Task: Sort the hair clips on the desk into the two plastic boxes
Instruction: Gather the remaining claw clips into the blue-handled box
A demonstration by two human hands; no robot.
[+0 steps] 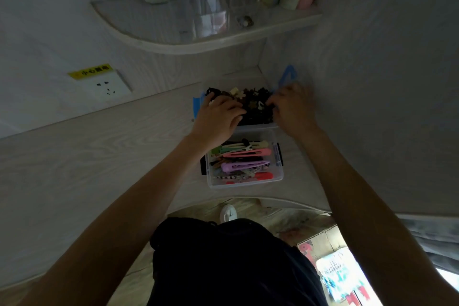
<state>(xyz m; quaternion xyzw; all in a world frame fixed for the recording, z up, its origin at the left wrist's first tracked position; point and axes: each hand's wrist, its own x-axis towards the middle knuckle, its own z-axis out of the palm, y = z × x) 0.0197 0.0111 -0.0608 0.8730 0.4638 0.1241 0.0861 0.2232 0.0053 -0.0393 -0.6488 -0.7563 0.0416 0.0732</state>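
Two clear plastic boxes stand on the pale wooden desk, one behind the other. The far box (255, 127) has blue latches and is heaped with dark and brown claw clips (253, 104). The near box (278, 176) has black latches and holds long colourful clips (244, 156), pink, purple, green and red. My left hand (218, 114) lies over the far box's left end, fingers curled down by the blue latch, thumb across the clips. At the box's right end, beside the wall, my right hand (291, 104) has its fingertips curled onto the rim.
A side wall (372, 82) runs close along the right of both boxes. A wall socket (106, 87) sits at the back left. Above, a curved shelf (173, 45) carries a clear organiser and bottles. The desk's front edge curves just below the near box.
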